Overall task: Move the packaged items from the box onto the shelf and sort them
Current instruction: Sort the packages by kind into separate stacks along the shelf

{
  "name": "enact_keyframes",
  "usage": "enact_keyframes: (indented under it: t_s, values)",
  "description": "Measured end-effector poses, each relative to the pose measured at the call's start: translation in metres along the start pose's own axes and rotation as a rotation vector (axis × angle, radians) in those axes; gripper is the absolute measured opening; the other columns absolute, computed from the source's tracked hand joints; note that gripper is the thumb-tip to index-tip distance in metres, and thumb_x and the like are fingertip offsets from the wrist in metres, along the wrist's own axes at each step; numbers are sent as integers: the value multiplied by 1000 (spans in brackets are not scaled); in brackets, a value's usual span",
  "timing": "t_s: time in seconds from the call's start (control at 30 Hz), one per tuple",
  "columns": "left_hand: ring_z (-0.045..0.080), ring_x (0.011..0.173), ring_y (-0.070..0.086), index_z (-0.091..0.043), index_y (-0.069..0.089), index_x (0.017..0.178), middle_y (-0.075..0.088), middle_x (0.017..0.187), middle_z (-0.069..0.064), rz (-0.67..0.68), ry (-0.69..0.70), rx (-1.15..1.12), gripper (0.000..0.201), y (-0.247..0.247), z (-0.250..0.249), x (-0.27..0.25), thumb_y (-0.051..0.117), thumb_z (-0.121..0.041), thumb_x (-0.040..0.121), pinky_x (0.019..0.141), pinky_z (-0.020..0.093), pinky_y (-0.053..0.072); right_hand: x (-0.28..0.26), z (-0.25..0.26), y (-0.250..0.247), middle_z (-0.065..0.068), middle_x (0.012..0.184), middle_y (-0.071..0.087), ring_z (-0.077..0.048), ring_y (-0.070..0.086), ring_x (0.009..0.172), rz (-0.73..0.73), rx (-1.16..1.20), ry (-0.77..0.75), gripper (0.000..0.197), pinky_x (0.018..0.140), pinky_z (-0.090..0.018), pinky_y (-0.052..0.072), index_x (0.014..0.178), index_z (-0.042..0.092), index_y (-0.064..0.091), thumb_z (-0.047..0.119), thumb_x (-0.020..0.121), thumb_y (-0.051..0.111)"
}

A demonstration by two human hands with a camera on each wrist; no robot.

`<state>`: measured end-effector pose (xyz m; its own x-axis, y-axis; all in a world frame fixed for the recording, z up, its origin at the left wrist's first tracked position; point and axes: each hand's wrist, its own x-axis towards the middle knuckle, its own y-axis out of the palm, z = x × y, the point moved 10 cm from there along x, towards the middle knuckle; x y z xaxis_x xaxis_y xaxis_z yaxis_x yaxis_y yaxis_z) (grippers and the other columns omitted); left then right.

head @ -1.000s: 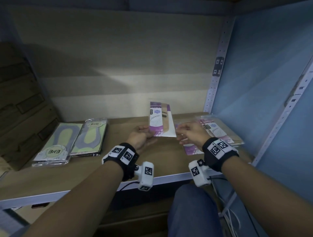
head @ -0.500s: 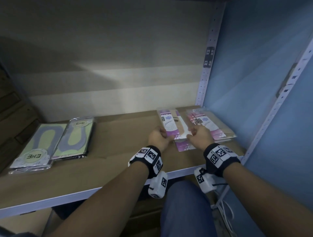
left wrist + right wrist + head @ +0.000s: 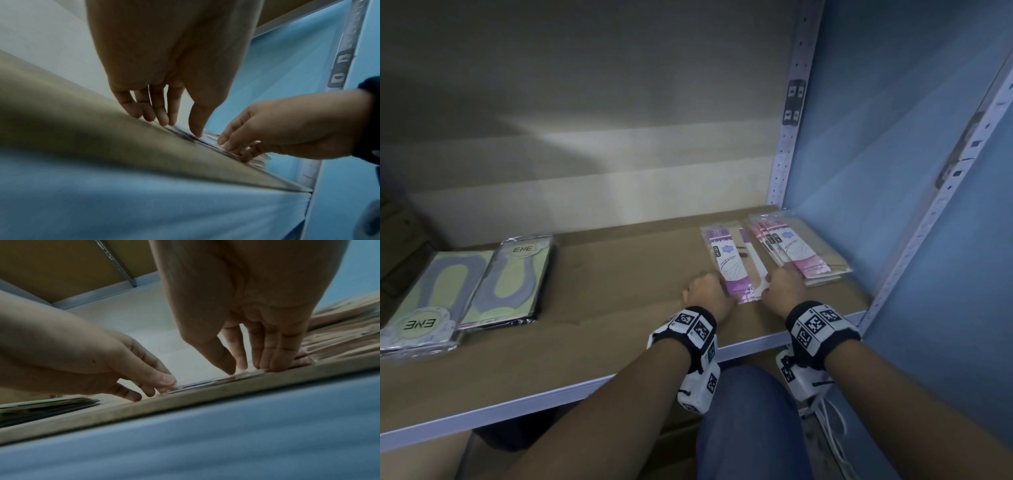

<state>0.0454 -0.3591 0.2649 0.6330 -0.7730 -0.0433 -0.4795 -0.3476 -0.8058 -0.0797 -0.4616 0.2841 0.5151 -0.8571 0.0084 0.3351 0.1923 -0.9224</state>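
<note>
Hands flank the purple pack [image 3: 729, 263] at its near end on the shelf [image 3: 619, 274]: left hand [image 3: 707, 291] and right hand [image 3: 786, 289] both have near-straight fingers, tips pressing its corners flat, nothing gripped. Pink stack [image 3: 801, 250] lies just right of the right hand, green packs [image 3: 506, 277] well left of the left hand. Risk: slick film may cling to lifting fingertips, so the pack skews onto the pink stack or drags toward the shelf lip under the wrists.

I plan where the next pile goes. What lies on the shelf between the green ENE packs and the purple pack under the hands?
Nothing: the head view shows only bare shelf board between the green ENE packs and the purple pack.
</note>
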Motion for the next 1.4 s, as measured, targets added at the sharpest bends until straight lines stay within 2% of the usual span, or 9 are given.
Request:
enact_keyframes:
  t_s: [0.13, 0.27, 0.4, 0.47, 0.9, 1.03, 1.17, 1.27, 1.4]
  values:
    - [26, 104, 61, -8, 62, 107, 61, 113, 8, 1, 47, -18, 37, -20, -2, 3, 70, -33, 81, 87, 33, 52, -2, 12, -6, -15, 110, 57, -29, 56, 104, -15, -25, -39, 27, 80, -27, 43, 110, 0, 62, 7, 84, 57]
    - [24, 117, 54, -10, 53, 127, 52, 131, 8, -35, 67, -20, 48, -59, 12, 6, 67, -27, 84, 98, 31, 46, -7, 35, -13, -10, 112, 61, -22, 59, 94, -34, 2, -97, 26, 77, -25, 46, 111, 5, 62, 10, 86, 58]
    - [24, 124, 50, -11, 50, 133, 50, 138, 7, -53, 59, 19, 50, -103, 35, 1, 62, -22, 87, 101, 28, 40, -11, 75, -17, -8, 122, 62, -25, 61, 106, -37, 36, -179, 36, 87, -33, 50, 121, 11, 59, 14, 85, 55]
    - [24, 124, 50, -11, 50, 134, 50, 138, 7, -73, 43, 40, 50, -126, 51, -6, 63, -22, 87, 102, 29, 40, -14, 103, -18, -10, 119, 64, -27, 61, 106, -41, 57, -219, 33, 86, -30, 48, 117, 9, 62, 14, 86, 54]
    - [28, 123, 51, -10, 53, 130, 52, 136, 10, -273, -255, 164, 46, -277, 233, -76, 62, -25, 87, 103, 36, 43, -55, 293, 60, -7, 126, 61, -25, 59, 113, 157, 227, -436, 37, 99, -33, 46, 123, 13, 59, 22, 87, 56]
    - [31, 124, 48, -7, 52, 129, 49, 135, 13, -291, -402, 204, 47, -301, 300, -108, 60, -30, 88, 103, 40, 43, -64, 330, 93, -6, 118, 64, -24, 61, 107, 262, 231, -403, 35, 93, -27, 45, 120, 8, 59, 25, 89, 56]
    - [33, 123, 45, -9, 51, 128, 46, 132, 14, -317, -564, 224, 52, -316, 352, -137, 58, -41, 88, 101, 47, 43, -75, 356, 114, -18, 105, 67, -32, 63, 98, 329, 270, -344, 39, 86, -33, 48, 105, -3, 65, 32, 93, 51]
    - [37, 116, 49, -3, 52, 121, 51, 124, 20, -320, -582, 153, 55, -316, 370, -144, 57, -46, 87, 94, 44, 47, -80, 366, 135, -19, 94, 67, -32, 65, 85, 420, 322, -268, 47, 76, -35, 51, 97, -3, 65, 42, 92, 50]
    - [34, 105, 58, 4, 56, 112, 58, 115, 21, -331, -594, 66, 47, -312, 380, -142, 61, -36, 88, 77, 34, 47, -87, 371, 153, -16, 80, 62, -28, 60, 68, 483, 412, -169, 30, 65, -36, 56, 88, 2, 60, 32, 89, 59]
